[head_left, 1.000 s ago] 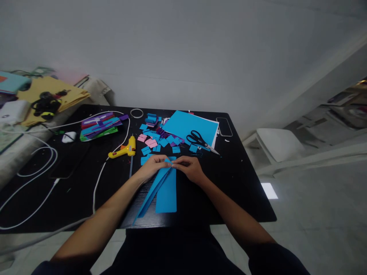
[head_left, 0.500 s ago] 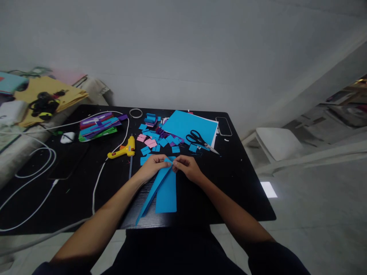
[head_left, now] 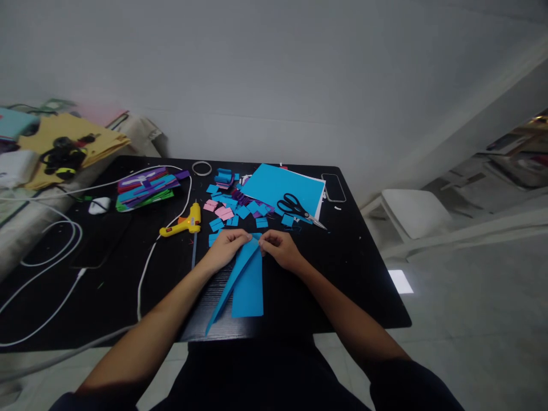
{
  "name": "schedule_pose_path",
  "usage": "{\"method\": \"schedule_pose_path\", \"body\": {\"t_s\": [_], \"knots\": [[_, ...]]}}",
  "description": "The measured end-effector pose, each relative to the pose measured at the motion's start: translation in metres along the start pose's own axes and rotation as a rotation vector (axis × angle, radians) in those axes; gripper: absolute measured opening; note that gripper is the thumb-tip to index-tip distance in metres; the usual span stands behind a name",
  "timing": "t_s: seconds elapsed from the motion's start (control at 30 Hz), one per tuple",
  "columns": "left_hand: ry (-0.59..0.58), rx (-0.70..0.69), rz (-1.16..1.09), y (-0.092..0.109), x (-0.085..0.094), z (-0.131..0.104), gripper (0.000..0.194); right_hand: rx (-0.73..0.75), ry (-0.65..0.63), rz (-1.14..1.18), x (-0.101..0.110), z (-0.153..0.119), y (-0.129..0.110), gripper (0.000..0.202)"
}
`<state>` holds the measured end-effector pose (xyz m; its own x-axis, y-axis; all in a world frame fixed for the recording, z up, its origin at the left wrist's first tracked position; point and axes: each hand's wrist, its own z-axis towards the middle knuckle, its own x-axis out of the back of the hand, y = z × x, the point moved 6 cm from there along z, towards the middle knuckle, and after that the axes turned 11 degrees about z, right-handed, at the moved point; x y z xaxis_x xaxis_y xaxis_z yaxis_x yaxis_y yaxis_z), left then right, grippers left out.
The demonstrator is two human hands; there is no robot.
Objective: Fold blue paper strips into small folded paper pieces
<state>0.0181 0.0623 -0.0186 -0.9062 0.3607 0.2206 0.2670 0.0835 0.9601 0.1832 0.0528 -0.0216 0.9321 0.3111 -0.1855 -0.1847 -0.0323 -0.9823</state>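
Note:
Between my hands is a folded strip of blue paper (head_left: 232, 285), its top end pinched and its long tail slanting down toward the table's front edge. My left hand (head_left: 229, 249) is closed on the top left of this strip. The fingers of my right hand (head_left: 280, 249) pinch its top right corner. Beneath it, a second blue paper strip (head_left: 249, 297) lies flat on the black table (head_left: 325, 297). Just beyond my hands are scattered small blue paper pieces (head_left: 242, 212) and pink pieces (head_left: 224, 213).
Black-handled scissors (head_left: 299, 210) rest on a blue sheet (head_left: 278, 185) at the back right. A yellow glue gun (head_left: 185, 221) lies left of my hands, near a white cable (head_left: 145, 274). Colored paper strips (head_left: 148, 188) are stacked farther left. A clear phone case (head_left: 334, 188) lies at the right.
The fingertips of my two hands have moved slightly apart at the top of the folded strip. Its lower tail has shifted a little to the right.

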Motion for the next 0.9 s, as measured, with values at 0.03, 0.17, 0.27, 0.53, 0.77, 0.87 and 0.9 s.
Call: {"method": "schedule_pose_path", "body": {"t_s": [0.03,0.17,0.27,0.53,0.77,0.87,0.9], "knots": [[0.007,-0.009,0.007,0.001,0.0,0.0,0.035,0.001,0.002,-0.003,0.0,0.0,0.001,0.022],[0.006,-0.025,0.012,0.003,0.001,0.0,0.034,0.006,0.01,-0.011,0.003,0.001,0.003,0.023],[0.009,-0.026,0.005,0.004,0.001,0.0,0.032,0.01,0.016,-0.015,0.005,0.001,0.004,0.022],[0.02,-0.013,-0.005,0.002,0.001,0.0,0.032,0.018,0.029,-0.01,0.007,0.002,0.003,0.02],[-0.032,0.029,-0.025,-0.001,-0.005,0.0,0.036,0.026,0.057,-0.016,0.013,0.004,0.001,0.018],[-0.016,0.037,-0.027,-0.003,-0.005,-0.001,0.037,0.028,0.056,-0.016,0.013,0.003,-0.001,0.017],[-0.011,0.037,-0.025,-0.003,-0.004,-0.001,0.038,0.029,0.055,-0.016,0.013,0.003,-0.001,0.017]]}}
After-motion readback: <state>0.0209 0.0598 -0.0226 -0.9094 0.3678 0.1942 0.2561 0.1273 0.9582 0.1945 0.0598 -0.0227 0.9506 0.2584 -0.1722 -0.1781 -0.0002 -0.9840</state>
